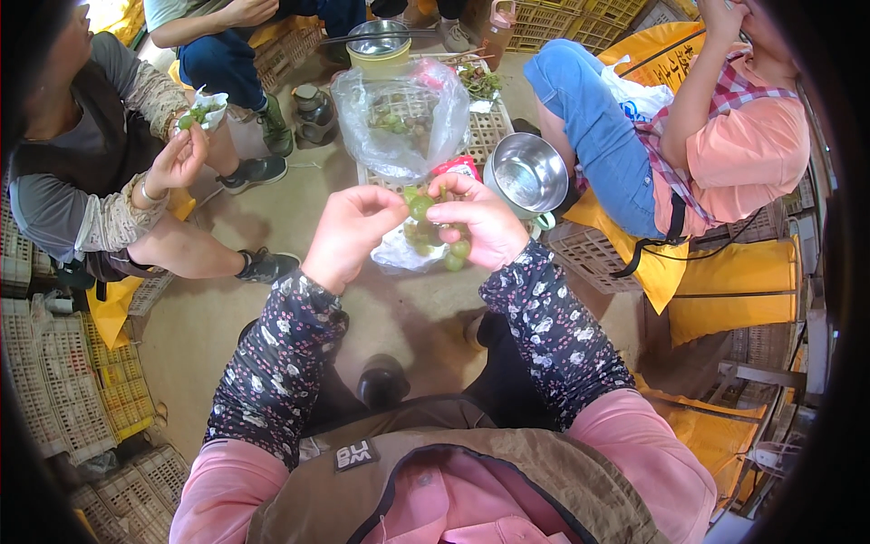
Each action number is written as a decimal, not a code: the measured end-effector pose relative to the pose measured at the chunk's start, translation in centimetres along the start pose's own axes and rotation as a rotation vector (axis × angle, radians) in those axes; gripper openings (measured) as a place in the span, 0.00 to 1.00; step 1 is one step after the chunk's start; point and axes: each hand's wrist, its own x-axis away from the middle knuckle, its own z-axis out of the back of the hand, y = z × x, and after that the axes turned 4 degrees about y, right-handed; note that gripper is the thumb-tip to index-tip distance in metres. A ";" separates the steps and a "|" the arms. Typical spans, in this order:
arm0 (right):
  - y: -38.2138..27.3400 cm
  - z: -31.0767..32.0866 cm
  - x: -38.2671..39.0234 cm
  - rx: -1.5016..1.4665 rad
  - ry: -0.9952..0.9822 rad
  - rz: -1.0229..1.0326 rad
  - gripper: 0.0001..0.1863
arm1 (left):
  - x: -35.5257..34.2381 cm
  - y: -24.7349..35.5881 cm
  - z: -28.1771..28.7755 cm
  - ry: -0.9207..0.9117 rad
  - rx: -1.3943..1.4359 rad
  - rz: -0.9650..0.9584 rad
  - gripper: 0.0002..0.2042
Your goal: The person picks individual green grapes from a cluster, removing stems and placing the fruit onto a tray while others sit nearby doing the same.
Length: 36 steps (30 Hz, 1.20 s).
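In front of my chest, my right hand (480, 222) pinches a small bunch of green grapes (419, 208), and a few grapes hang below its fingers. My left hand (353, 227) is closed in a pinch at the bunch's left side; whatever lies between its fingertips is too small to make out. Just below and behind the bunch is a crumpled white wrapper (399, 254). Farther off, a clear plastic bag (362, 109) with grapes in it rests open on an upturned plastic crate (489, 136).
Right of the bag stands a steel bowl (526, 174); behind it, a pot (379, 43) and grape stems (480, 83). A co-worker (100, 145) at left holds grapes in white paper. Another person (671, 136) sits at right. A dark jar (314, 113) stands on the floor.
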 end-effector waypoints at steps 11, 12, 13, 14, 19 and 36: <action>0.1 -0.4 0.1 0.298 0.042 0.096 0.11 | -0.6 -1.2 0.4 0.092 -0.430 -0.238 0.02; 0.2 -0.3 0.1 0.297 0.043 0.096 0.11 | -0.7 -1.3 0.4 0.089 -0.386 -0.237 0.02; 0.2 -0.2 -0.1 0.280 0.045 0.087 0.10 | -0.8 -1.3 0.4 0.085 -0.343 -0.236 0.01; 0.3 0.0 -0.1 0.262 0.047 0.077 0.10 | -0.7 -1.3 0.4 0.085 -0.344 -0.236 0.01; 0.0 -0.6 0.0 0.255 0.098 0.079 0.09 | -0.6 -0.7 0.3 0.054 -0.125 -0.102 0.02; 0.2 -0.6 -0.2 0.274 0.056 0.109 0.11 | -1.0 -0.7 0.6 -0.157 0.133 0.103 0.02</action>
